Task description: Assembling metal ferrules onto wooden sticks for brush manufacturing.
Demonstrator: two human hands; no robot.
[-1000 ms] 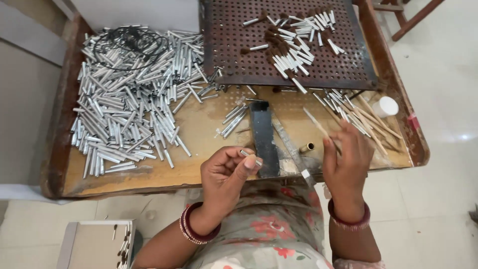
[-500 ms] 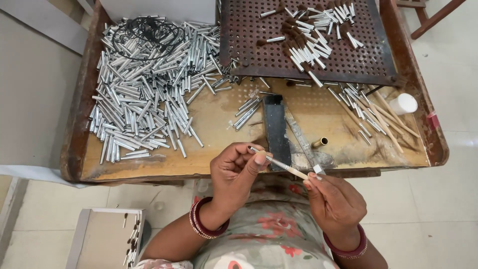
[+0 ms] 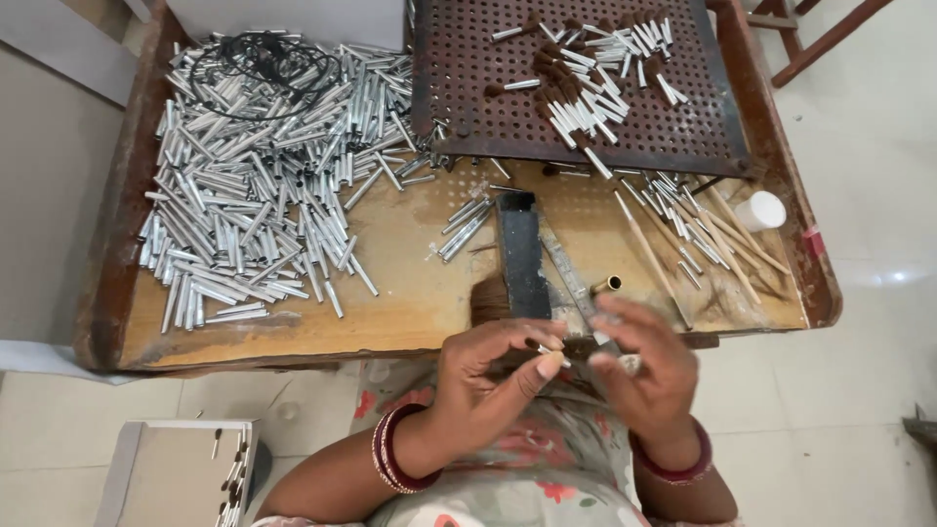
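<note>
A: What is being held by the hands?

B: A small silver metal tube point(image 3: 552, 357) is being pinched between thumb and forefinger of the left hand point(image 3: 488, 376), just below the front edge of the worktop point(image 3: 410, 293); the fingers are being kept narrow around it. The right hand point(image 3: 644, 376) is being held just beside the left, its fingers curled; something small and pale is being gripped at its fingertips point(image 3: 630, 365), but what it is cannot be told, since that hand is blurred.

A: What is being shown near the hands?

B: A dark upright metal block point(image 3: 522, 254) is being seen on the worktop just above the hands; a tuft of brown bristles point(image 3: 490, 298) is lying against its left side, and a short brass tube point(image 3: 607, 284) is lying to its right.

A: And further off?

B: A large heap of silver tubes point(image 3: 264, 185) is being spread over the left half of the worktop, with a coil of black wire point(image 3: 259, 73) lying on top; a perforated brown tray point(image 3: 459, 88) is being seen at the back right, carrying finished brush pieces point(image 3: 586, 78); thin wooden sticks point(image 3: 722, 229) and a white cap point(image 3: 760, 210) are lying at the right; a grey box point(image 3: 176, 468) is standing on the floor at the lower left.
</note>
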